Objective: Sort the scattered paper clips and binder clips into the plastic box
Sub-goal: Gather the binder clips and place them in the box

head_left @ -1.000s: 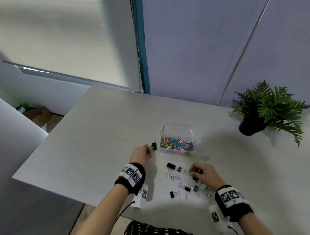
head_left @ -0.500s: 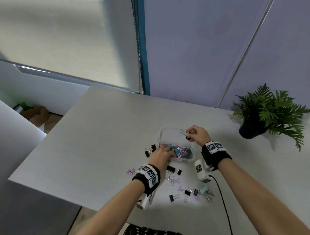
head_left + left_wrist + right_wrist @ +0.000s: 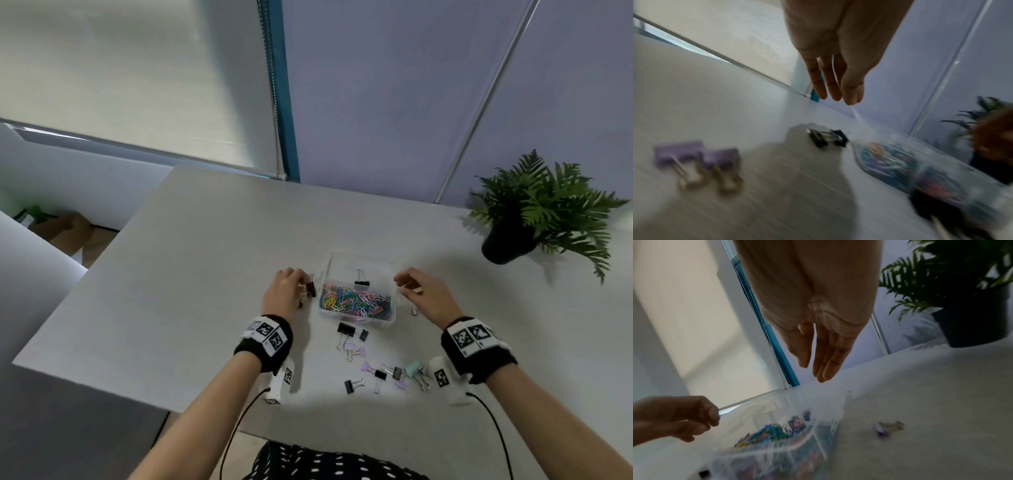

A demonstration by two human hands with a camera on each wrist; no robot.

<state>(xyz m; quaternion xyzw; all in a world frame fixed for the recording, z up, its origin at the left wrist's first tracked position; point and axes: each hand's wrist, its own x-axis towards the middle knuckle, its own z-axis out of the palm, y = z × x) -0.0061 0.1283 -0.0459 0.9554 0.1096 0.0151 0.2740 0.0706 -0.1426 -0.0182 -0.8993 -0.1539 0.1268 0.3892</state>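
A clear plastic box [image 3: 359,254] holds coloured paper clips [image 3: 352,301] in its near half, and a black binder clip [image 3: 361,281] lies in its far half. My left hand [image 3: 299,279] hovers over two black binder clips [image 3: 310,291] on the table just left of the box. In the left wrist view its fingers [image 3: 838,91] hang straight above those clips [image 3: 826,138], holding nothing. At the box's right wall my right hand [image 3: 402,282] is relaxed and empty, its fingers [image 3: 826,363] straight above the box [image 3: 818,402]. Several black, purple and mint binder clips [image 3: 354,349] lie in front of the box.
A small purple clip [image 3: 415,311] lies right of the box. Two purple binder clips [image 3: 694,160] lie near my left wrist. At the back right stands a potted fern [image 3: 513,240]. The table's [image 3: 205,257] near edge runs under my forearms, and its left edge is close to my left hand.
My right hand carried a black binder clip to the box, let it go in the far half and drew back right. My left hand moved from the box's front to the black clips beside it.
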